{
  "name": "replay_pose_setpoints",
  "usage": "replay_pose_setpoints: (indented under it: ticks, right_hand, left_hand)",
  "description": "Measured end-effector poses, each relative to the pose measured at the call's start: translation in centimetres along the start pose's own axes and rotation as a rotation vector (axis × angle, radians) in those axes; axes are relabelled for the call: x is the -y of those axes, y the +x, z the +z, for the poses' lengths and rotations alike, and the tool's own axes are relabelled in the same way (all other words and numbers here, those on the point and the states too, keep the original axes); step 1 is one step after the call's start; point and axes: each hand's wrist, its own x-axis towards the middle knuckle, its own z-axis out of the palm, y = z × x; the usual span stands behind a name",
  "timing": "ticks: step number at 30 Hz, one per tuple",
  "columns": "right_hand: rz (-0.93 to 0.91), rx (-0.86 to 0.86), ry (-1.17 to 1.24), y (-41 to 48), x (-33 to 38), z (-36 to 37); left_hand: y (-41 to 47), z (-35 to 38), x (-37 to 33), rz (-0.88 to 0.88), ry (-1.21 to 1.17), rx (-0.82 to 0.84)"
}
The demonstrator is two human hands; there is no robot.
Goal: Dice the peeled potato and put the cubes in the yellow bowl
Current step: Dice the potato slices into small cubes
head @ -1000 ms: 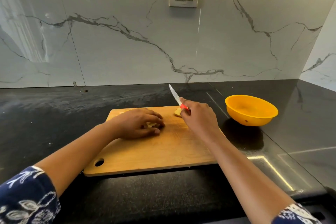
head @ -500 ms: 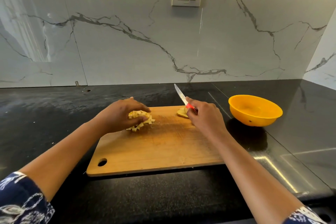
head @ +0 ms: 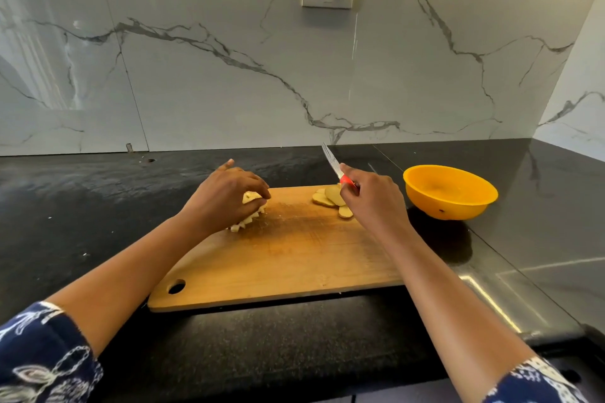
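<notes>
Dicing partway done: my left hand (head: 226,196) curls round a heap of cubes (head: 248,217) at the board's (head: 294,258) far left, my right hand (head: 370,203) grips the knife (head: 330,162) beside uncut slices (head: 330,198) at its far right, and the yellow bowl (head: 451,211) off its right edge looks empty.

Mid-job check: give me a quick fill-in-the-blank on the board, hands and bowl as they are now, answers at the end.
1. The left hand grips a clump of potato ___ at the left of the board.
2. The right hand holds a knife with a ___ handle.
3. The bowl is ___: nothing lies in it.
4. Beside the right hand lie potato ___ not yet diced.

Missing words: cubes; red; empty; slices.
</notes>
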Motion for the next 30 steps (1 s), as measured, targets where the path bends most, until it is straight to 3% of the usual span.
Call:
replay_pose_setpoints:
  ticks: [4, 8, 13, 19, 25, 30]
  right_hand:
    - [0.025, -0.017, -0.051, 0.1, -0.1, -0.2]
    - [0.062, -0.068, -0.107, 0.2, -0.2, -0.3]
    - [0.119, -0.118, -0.129, 0.4, -1.1, -1.1]
    - [0.107, -0.132, -0.126, 0.4, -1.1, -1.4]
    - [0.087, -0.126, -0.115, 0.3, -1.0, -1.4]
    - [0.06, -0.064, -0.115, 0.1, -0.7, -1.0]
  left_hand:
    - [0.8, 0.0, -2.3, -0.063, -0.118, -0.027]
    - [4.0, 0.5, -5.2, -0.132, -0.298, 0.194]
    - [8.5, 3.1, -6.8, -0.064, -0.27, 0.407]
    - [9.2, 4.1, -6.4, 0.031, -0.178, 0.288]
    - [6.4, 1.6, -6.0, 0.222, -0.205, 0.032]
    - [1.8, -0.3, -4.2, 0.381, -0.11, 0.026]
